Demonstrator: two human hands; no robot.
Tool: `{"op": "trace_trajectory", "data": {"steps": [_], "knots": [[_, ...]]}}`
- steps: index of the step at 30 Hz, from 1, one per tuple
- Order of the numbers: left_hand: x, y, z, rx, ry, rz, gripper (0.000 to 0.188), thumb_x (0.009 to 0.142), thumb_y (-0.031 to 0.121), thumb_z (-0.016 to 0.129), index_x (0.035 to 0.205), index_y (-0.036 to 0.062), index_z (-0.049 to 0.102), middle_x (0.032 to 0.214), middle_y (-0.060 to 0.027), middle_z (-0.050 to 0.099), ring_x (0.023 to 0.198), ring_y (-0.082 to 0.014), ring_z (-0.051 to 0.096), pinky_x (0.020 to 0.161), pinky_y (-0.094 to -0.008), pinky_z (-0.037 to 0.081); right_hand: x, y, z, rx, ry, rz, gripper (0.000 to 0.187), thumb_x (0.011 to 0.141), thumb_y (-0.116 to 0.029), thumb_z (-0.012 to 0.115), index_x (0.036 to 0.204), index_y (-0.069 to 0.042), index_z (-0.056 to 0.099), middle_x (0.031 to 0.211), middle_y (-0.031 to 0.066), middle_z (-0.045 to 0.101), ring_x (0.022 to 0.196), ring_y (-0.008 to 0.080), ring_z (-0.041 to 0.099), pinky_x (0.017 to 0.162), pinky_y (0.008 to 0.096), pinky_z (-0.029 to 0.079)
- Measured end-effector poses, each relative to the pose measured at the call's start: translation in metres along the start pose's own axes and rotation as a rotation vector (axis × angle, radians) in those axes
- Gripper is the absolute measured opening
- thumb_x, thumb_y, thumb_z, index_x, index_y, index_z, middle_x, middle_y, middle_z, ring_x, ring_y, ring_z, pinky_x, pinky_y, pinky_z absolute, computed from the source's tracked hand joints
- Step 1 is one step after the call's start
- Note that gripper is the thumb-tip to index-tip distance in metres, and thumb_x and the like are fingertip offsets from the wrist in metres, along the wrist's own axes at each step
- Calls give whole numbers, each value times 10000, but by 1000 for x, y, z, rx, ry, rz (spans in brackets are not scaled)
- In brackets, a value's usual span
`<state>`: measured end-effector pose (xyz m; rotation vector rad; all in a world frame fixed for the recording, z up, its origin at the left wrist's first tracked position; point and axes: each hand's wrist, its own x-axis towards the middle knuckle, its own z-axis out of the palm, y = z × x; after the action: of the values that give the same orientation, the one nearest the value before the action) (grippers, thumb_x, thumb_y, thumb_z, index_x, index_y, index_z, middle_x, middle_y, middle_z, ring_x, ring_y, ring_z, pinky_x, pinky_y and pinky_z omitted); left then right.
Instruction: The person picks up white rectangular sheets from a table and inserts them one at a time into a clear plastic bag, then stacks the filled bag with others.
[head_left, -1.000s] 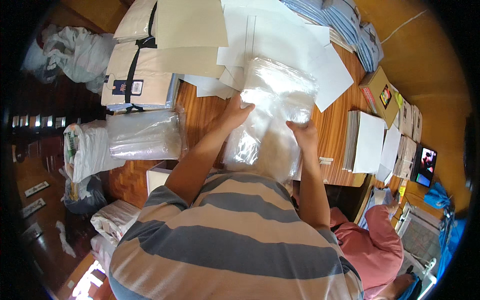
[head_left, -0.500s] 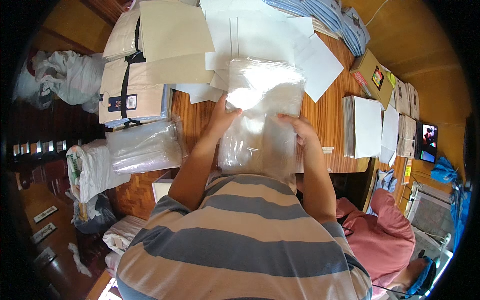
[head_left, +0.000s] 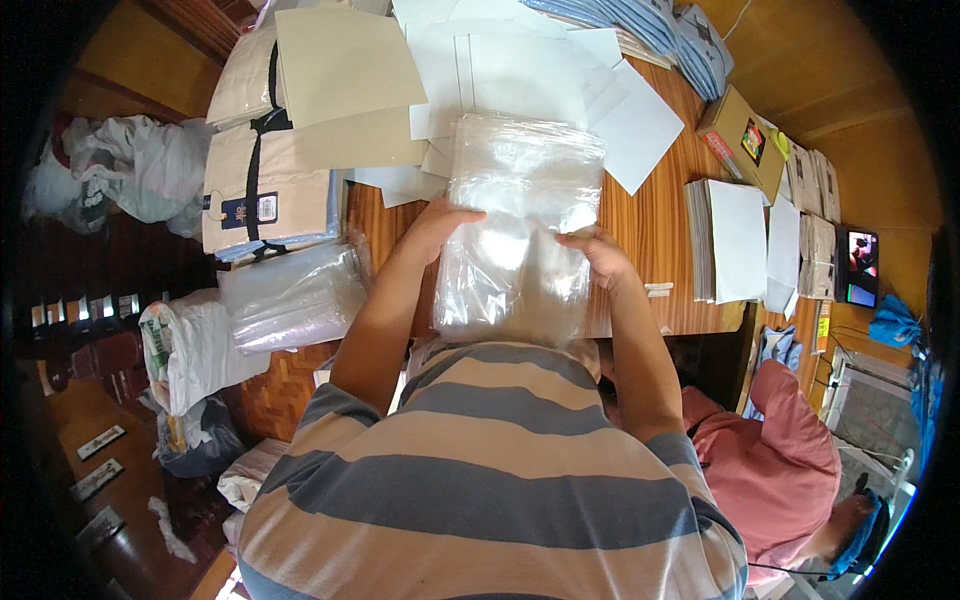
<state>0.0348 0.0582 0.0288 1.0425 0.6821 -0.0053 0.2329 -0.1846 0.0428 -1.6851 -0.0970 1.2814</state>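
A stack of clear plastic bags (head_left: 510,270) lies between my hands, its near end reaching my shirt and its far end over white sheets. My left hand (head_left: 438,226) grips the stack's left edge, thumb on top and fingers hidden beneath. On the opposite edge my right hand (head_left: 600,254) holds it the same way, thumb laid over the plastic. Glare whitens the middle of the film. White sheets (head_left: 520,70) spread out past the stack's far end. Left of my left arm rests a second pile of clear plastic bags (head_left: 290,295).
Bundled beige cloth (head_left: 270,190) with a black strap and beige boards (head_left: 350,60) stand at left. On the wooden table (head_left: 650,230), a paper stack (head_left: 735,240) and a cardboard box (head_left: 745,145) sit right. Folded blue garments (head_left: 680,40) lie far right. A person in pink (head_left: 770,460) is nearby.
The glare on the bags has shifted nearer to me and shrunk. Both hands keep their hold on the stack, and the whole view has tilted slightly.
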Motion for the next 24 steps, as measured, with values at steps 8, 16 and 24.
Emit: {"op": "trace_trajectory", "data": {"steps": [8,16,24], "knots": [[-4,-2,4,102,24,206,619,846,56,760,1405,-25,507,1275,-137,643,1164,-225,603,1014,-353,469,9,7,-2,18,50,-37,412,836,-161,834,1129,32,618,1131,176,694,1069,234,644,924,373,535],[-76,72,29,79,-165,765,167,887,120,767,1009,10,747,1017,-178,748,998,-283,719,879,-380,573,-100,-69,11,-25,10,-810,102,900,-92,759,922,-16,695,939,110,725,912,218,680,800,357,564],[-77,120,29,-5,-380,805,172,934,104,683,1082,27,726,1159,-165,714,1145,-333,680,946,-424,571,-114,-101,7,171,-221,-891,95,767,-33,764,816,-30,683,1003,141,701,948,264,678,831,353,557]]}}
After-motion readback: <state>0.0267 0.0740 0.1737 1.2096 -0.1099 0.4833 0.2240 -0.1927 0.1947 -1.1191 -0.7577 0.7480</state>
